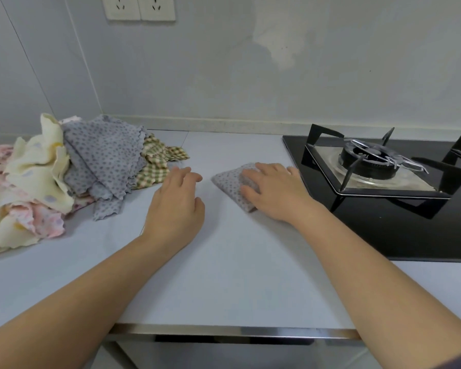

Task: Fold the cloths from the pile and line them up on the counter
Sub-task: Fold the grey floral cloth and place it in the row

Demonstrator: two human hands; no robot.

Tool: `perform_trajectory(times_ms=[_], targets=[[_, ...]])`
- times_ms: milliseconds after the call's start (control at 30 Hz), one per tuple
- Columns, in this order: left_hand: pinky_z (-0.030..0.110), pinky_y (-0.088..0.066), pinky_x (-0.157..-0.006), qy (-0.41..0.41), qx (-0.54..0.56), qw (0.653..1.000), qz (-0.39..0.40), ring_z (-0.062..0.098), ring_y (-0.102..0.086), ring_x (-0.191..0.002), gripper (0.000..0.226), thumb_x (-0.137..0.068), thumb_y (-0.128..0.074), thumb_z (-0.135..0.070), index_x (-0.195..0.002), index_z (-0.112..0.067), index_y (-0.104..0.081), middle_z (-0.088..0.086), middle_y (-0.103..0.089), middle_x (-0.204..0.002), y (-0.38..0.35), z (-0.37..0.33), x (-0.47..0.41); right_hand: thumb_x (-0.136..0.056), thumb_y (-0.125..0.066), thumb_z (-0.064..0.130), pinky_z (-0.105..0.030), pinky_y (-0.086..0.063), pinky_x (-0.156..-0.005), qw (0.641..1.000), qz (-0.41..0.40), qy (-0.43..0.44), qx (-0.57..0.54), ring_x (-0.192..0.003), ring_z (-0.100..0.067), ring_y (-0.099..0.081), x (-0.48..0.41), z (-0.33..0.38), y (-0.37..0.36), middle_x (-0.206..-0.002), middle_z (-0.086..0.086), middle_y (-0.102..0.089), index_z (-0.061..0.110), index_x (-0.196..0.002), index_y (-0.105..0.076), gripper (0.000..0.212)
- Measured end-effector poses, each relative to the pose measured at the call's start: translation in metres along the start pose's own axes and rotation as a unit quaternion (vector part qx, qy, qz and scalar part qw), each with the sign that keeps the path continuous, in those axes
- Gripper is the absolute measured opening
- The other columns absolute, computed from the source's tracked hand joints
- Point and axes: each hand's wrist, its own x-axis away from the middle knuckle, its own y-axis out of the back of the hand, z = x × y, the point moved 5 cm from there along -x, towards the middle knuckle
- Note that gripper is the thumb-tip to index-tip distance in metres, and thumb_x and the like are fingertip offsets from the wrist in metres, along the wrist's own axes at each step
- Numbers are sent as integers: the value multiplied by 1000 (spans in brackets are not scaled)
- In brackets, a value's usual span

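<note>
A folded grey dotted cloth (pixel 230 183) lies on the pale counter (pixel 224 262), just left of the hob. My right hand (pixel 274 190) rests flat on its right half, fingers spread, pressing it down. My left hand (pixel 175 206) hovers over bare counter to the left of that cloth, fingers loosely curled and holding nothing. The pile of unfolded cloths (pixel 64 177) sits at the far left: a grey dotted one (pixel 104 155) on top, a cream one (pixel 37 166), a pink floral one (pixel 0 187) and a green checked one (pixel 157 163) poking out at the right.
A black glass gas hob (pixel 399 209) with a burner and pan support (pixel 367 161) fills the right side, close to the folded cloth. The wall with two sockets (pixel 139 8) stands behind. The counter's metal front edge (pixel 237 332) runs below my forearms.
</note>
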Motion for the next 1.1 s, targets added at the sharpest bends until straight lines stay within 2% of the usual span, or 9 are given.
perform_trajectory(times_ms=[133,267,433,533,700,833,933,1033,1100], targets=[[42,-36,-102,-1,4,1000,-10,25,-36,-134,34,-86,-52,-5,-119,-8,-58,9,-46,-139,4,2,-3,-101,-15,49,-51,9,-117,993,109,-16,-38,-147,-25,11,-4,-3,-22,-161,2,8,34,-152,-3,55],[42,-31,-106,-4,-22,1000,-16,27,-39,-132,29,-86,-54,-9,-114,-10,-62,8,-50,-136,8,8,-7,-101,-14,49,-53,6,-116,996,68,-41,-40,-147,-26,10,-5,-2,-22,-161,1,7,34,-153,-4,55],[46,-18,-113,53,-90,993,52,25,-36,-130,33,-90,-52,-19,-122,-13,-58,5,-46,-136,12,33,-12,-101,-14,44,-49,-14,-112,999,30,-34,11,-144,-25,-15,-3,0,-11,-160,7,-11,41,-150,-16,49],[49,-11,-115,64,-110,989,81,22,-33,-131,36,-94,-47,-25,-128,-14,-53,2,-44,-137,10,44,-12,-101,-13,46,-53,-4,-116,996,72,-39,-21,-147,-26,-2,-2,1,-19,-161,7,0,41,-151,-7,51],[41,-39,-99,-12,-27,998,51,28,-51,-115,29,-90,-54,-15,-116,-7,-63,9,-59,-122,7,17,-10,-101,-12,46,-53,-8,-114,994,96,-37,-33,-146,-28,-7,5,10,-12,-161,6,-5,42,-151,-10,50],[31,-45,-85,59,54,993,91,19,-54,-101,27,-91,-50,-14,-113,-11,-64,3,-61,-110,-5,-12,-5,-102,-20,37,-46,-28,-105,998,53,-15,-16,-134,-30,-29,10,11,8,-150,-2,-34,39,-143,-37,44],[33,-51,-83,254,252,925,132,21,-61,-94,35,-91,-50,-16,-125,-9,-52,6,-59,-112,-8,-17,-20,-102,-27,40,-52,-15,-112,1000,10,0,3,-142,-30,-18,2,-3,17,-155,-8,-23,31,-147,-32,46],[34,-53,-60,424,469,750,193,29,-63,-76,23,-92,-54,-10,-112,-4,-46,16,-53,-105,-13,-28,-36,-101,-19,51,-57,5,-114,995,96,4,6,-147,-33,8,-5,-15,-6,-161,-10,5,27,-153,-4,59],[25,-39,-47,455,470,722,224,21,-53,-59,10,-92,-55,-11,-93,-4,-48,15,-55,-84,-18,-33,-44,-100,-15,52,-55,6,-116,993,119,1,-21,-146,-34,13,-5,-18,-22,-160,-11,12,26,-153,3,61]])
